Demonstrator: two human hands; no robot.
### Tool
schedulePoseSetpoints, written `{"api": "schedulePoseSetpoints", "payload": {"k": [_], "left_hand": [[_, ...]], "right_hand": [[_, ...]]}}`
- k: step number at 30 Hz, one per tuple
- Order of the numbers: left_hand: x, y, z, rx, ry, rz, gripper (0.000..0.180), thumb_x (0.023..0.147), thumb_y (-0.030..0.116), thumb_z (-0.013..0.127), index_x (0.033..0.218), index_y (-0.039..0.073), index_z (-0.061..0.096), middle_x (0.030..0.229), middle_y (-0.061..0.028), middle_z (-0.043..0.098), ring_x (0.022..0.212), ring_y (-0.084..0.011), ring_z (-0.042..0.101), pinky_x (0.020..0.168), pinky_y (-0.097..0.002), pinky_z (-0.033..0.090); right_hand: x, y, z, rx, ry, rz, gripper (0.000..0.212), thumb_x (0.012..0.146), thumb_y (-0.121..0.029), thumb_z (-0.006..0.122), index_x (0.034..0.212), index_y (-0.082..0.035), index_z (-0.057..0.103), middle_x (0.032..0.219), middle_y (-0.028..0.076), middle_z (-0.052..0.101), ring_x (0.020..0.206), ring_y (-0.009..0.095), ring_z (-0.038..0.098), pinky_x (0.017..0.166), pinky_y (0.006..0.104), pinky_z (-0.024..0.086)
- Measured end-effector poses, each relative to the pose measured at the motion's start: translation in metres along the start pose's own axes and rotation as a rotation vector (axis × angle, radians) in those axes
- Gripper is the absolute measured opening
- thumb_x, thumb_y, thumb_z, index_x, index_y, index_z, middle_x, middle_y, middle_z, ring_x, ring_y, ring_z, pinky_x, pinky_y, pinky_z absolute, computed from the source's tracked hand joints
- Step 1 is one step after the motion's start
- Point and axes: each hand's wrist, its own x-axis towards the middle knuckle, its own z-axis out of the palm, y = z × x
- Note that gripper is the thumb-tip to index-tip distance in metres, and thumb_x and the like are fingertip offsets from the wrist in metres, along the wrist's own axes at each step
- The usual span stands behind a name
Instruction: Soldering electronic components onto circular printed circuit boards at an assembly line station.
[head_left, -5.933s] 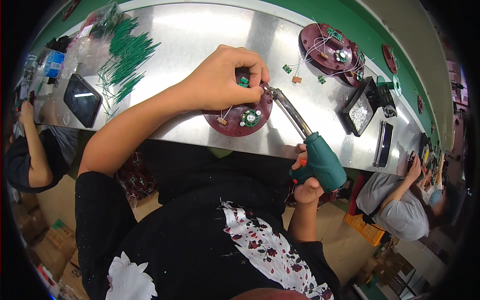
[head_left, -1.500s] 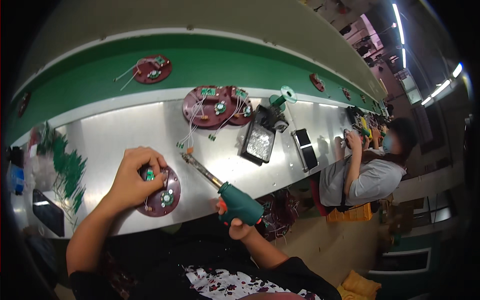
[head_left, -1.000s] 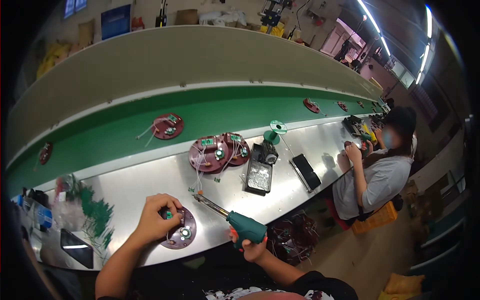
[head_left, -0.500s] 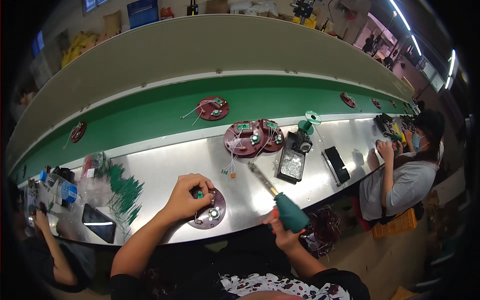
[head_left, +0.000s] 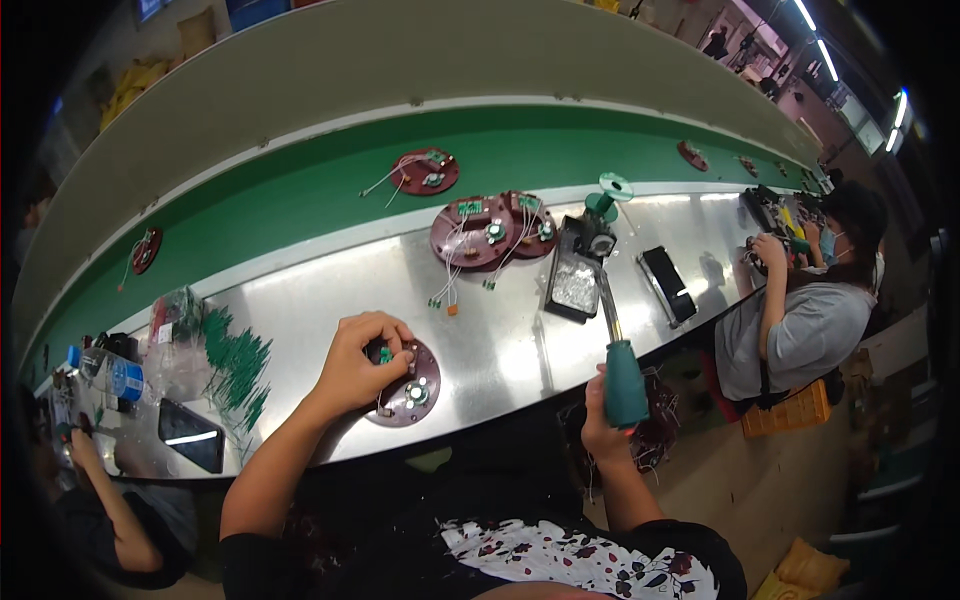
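Observation:
My left hand [head_left: 362,362] lies over a round maroon disc [head_left: 398,410] on the metal bench, thumb and forefinger closed beside a small green circuit board [head_left: 386,355]. Whatever those fingers pinch is too small to make out. A round silver-and-green part [head_left: 416,392] shows on the same disc. My right hand [head_left: 605,432] grips the green handle of a soldering iron [head_left: 627,385] past the bench's front edge. Its metal shaft points away from me, its tip end close to the solder feeder [head_left: 601,240] at the black tray [head_left: 572,285].
Two wired maroon discs [head_left: 465,238] overlap behind the tray's left side. Another disc [head_left: 425,172] rests on the green ledge. A black phone [head_left: 666,287] lies right of the tray; green wires [head_left: 235,355], a dark tablet [head_left: 190,436] and a bottle [head_left: 118,376] lie left. Co-workers sit at both sides.
My right hand has swung the soldering iron rightward, bringing its shaft from over the bench to the solder feeder. My left hand stays at the disc. The whole view has shifted slightly.

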Motion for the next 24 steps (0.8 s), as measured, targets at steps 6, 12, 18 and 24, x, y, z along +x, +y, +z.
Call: {"api": "schedulePoseSetpoints", "payload": {"k": [6, 12, 18, 24], "left_hand": [[0.004, -0.005, 0.0, 0.035, -0.046, 0.036, 0.019, 0.077, 0.009, 0.077, 0.074, 0.005, 0.059, 0.098, -0.0094, 0.073, 0.092, -0.023, 0.067, 0.088, -0.0347, 0.051], [0.007, -0.002, -0.003, 0.067, -0.096, 0.031, 0.019, 0.08, 0.011, 0.078, 0.077, 0.005, 0.06, 0.103, -0.0108, 0.072, 0.098, -0.0231, 0.068, 0.092, -0.0358, 0.051], [-0.001, 0.026, -0.024, 0.249, -0.177, 0.104, 0.048, 0.075, 0.029, 0.086, 0.113, 0.008, 0.066, 0.126, -0.0164, 0.064, 0.116, -0.0311, 0.061, 0.101, -0.042, 0.048], [-0.018, 0.062, -0.03, 0.791, -0.428, 0.101, 0.111, 0.062, 0.05, 0.091, 0.154, 0.011, 0.044, 0.143, -0.0237, 0.05, 0.131, -0.0411, 0.049, 0.106, -0.0476, 0.046]], "right_hand": [[0.015, -0.026, 0.017, 0.634, -0.155, 0.507, 0.031, 0.107, -0.022, 0.057, 0.125, 0.002, 0.05, 0.078, 0.005, 0.055, 0.066, 0.013, 0.054, 0.06, 0.0288, 0.046], [0.047, -0.019, 0.036, 0.98, -0.25, 0.569, 0.043, 0.109, -0.035, 0.054, 0.126, 0.003, 0.047, 0.074, 0.006, 0.053, 0.058, 0.013, 0.053, 0.054, 0.0287, 0.045], [0.041, -0.01, 0.04, 1.017, -0.192, 0.58, 0.046, 0.109, -0.039, 0.052, 0.126, 0.003, 0.046, 0.073, 0.007, 0.053, 0.057, 0.014, 0.053, 0.053, 0.0286, 0.045], [0.036, -0.016, 0.044, 1.036, -0.1, 0.577, 0.043, 0.11, -0.037, 0.051, 0.127, 0.002, 0.046, 0.072, 0.007, 0.053, 0.056, 0.014, 0.052, 0.052, 0.0283, 0.045]]}}
